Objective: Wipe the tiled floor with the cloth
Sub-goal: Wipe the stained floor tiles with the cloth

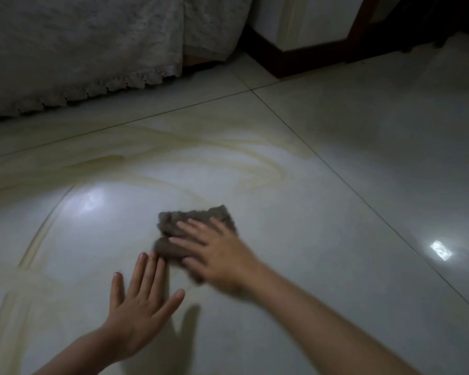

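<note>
A grey-brown fluffy cloth [198, 216] lies flat on the glossy pale tiled floor [322, 171] near the middle of the view. My right hand [220, 255] presses down on it with straight, spread fingers and looks motion-blurred. My left hand [141, 301] lies flat on the bare tile just left of the cloth, fingers straight and spread, its fingertips almost touching the cloth's near edge. Yellowish streaks [173, 147] curve across the tile beyond and to the left of the cloth.
A lace-edged white bedcover [79, 50] hangs to the floor at the back left. Dark wooden skirting [276, 60] and a dark furniture leg [363, 20] stand at the back right. Dark grout lines cross the floor on the right.
</note>
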`<action>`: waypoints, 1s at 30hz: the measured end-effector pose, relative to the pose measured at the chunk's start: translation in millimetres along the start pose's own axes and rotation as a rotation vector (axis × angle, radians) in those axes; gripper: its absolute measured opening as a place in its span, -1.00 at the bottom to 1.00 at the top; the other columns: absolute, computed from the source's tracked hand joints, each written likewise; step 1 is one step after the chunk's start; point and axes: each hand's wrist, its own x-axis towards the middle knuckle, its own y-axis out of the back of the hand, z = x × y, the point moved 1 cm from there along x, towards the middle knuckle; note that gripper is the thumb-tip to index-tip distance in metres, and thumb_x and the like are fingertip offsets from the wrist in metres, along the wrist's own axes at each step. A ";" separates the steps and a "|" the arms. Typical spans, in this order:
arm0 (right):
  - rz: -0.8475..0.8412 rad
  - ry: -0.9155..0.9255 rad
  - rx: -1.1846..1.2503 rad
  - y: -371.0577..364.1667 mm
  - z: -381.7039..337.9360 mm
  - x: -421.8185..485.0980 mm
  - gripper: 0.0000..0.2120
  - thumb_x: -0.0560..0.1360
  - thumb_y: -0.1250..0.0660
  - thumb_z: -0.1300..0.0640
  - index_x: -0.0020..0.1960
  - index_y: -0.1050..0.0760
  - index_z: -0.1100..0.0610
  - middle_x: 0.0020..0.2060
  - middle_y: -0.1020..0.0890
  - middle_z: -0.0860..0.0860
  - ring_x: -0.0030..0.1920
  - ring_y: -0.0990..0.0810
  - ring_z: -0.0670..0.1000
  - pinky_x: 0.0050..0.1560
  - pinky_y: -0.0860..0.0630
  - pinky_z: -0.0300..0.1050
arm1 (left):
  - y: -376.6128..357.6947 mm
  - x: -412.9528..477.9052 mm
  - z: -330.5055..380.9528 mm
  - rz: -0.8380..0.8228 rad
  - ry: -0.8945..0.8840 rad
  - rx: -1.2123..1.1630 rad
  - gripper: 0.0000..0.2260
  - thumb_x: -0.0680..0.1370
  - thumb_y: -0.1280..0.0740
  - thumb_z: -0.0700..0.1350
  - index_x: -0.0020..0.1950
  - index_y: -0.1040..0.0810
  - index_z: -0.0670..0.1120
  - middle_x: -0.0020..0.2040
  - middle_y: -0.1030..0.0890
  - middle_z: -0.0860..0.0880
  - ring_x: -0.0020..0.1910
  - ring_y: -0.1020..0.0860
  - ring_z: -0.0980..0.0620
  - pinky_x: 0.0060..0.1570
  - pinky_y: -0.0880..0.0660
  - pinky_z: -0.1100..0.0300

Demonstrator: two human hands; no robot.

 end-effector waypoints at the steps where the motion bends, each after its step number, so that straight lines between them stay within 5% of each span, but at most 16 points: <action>1: 0.037 -0.014 -0.010 7.7 28.0 -4.8 -0.55 0.63 -0.10 -0.09 0.51 -0.25 -0.10 0.53 -0.21 -0.05 0.54 -0.10 -0.02 0.51 0.16 0.02 | -1.6 0.8 -1.8 0.017 -0.007 -0.013 0.00 -0.05 0.71 0.48 0.29 0.66 -0.02 0.24 0.72 0.12 0.22 0.71 0.13 0.30 0.54 -0.05; 3: 0.143 -0.277 -0.033 23.6 96.2 -24.4 -0.57 0.64 -0.15 -0.02 0.49 -0.27 -0.07 0.52 -0.26 0.00 0.53 -0.14 0.00 0.50 0.09 0.01 | -6.7 2.2 -5.8 0.047 -0.040 -0.035 -0.10 0.13 0.58 0.50 0.30 0.65 -0.02 0.26 0.72 0.15 0.24 0.69 0.17 0.30 0.57 -0.03; 6: 0.112 -0.778 -0.054 40.6 172.8 -69.8 -0.51 0.65 0.08 -0.13 0.57 -0.02 -0.10 0.58 -0.01 -0.01 0.56 0.07 -0.03 0.50 0.20 0.05 | -11.4 4.9 -9.7 0.083 -0.067 -0.034 -0.22 0.25 0.52 0.42 0.30 0.66 0.01 0.24 0.73 0.17 0.24 0.69 0.20 0.20 0.65 0.03; 10: 0.113 -1.105 0.007 34.1 133.8 -63.1 -0.43 0.64 0.14 -0.17 0.58 0.16 -0.05 0.58 0.15 0.02 0.56 0.21 0.04 0.48 0.23 0.28 | -14.8 7.7 -11.2 0.116 -0.068 -0.028 -0.31 0.40 0.49 0.38 0.31 0.66 -0.03 0.24 0.74 0.12 0.24 0.70 0.15 0.32 0.56 -0.08; 17: -0.020 -0.410 -0.007 -16.2 -81.5 -25.2 -0.44 0.63 0.00 -0.11 0.58 0.02 -0.05 0.57 0.11 -0.01 0.57 0.17 0.04 0.48 0.34 0.18 | -10.2 7.1 -7.9 0.188 -0.081 -0.209 -0.21 0.24 0.47 0.43 0.37 0.50 0.07 0.36 0.59 0.10 0.31 0.60 0.18 0.39 0.49 -0.02; 22: -0.064 -0.343 -0.033 -6.2 -96.1 -99.7 -0.48 0.63 0.07 -0.12 0.58 0.03 -0.12 0.57 0.09 -0.09 0.56 0.18 -0.06 0.52 0.24 0.05 | -0.1 -9.5 -22.7 0.365 -0.098 -0.319 -0.28 0.51 0.25 0.39 0.57 0.22 0.04 0.56 0.16 0.14 0.50 0.21 0.26 0.46 0.36 0.11; 26: -0.081 -0.329 -0.069 -5.9 -111.9 -234.0 -0.50 0.62 -0.01 -0.11 0.53 -0.22 -0.03 0.52 -0.24 0.03 0.55 -0.09 0.04 0.41 -0.16 0.14 | -16.7 -45.5 -35.9 0.543 -0.198 -0.031 -0.31 0.49 0.36 0.33 0.54 0.32 0.02 0.52 0.32 0.12 0.48 0.37 0.22 0.46 0.40 0.08; 30: -0.157 -0.426 -0.066 -4.7 -116.7 -258.8 -0.47 0.62 0.09 -0.22 0.51 -0.23 -0.07 0.53 -0.24 0.06 0.54 -0.11 0.06 0.41 -0.08 0.19 | -51.0 -72.9 -34.0 0.469 -0.147 0.055 -0.32 0.44 0.47 0.28 0.48 0.45 -0.02 0.48 0.46 0.00 0.45 0.47 0.09 0.46 0.40 0.07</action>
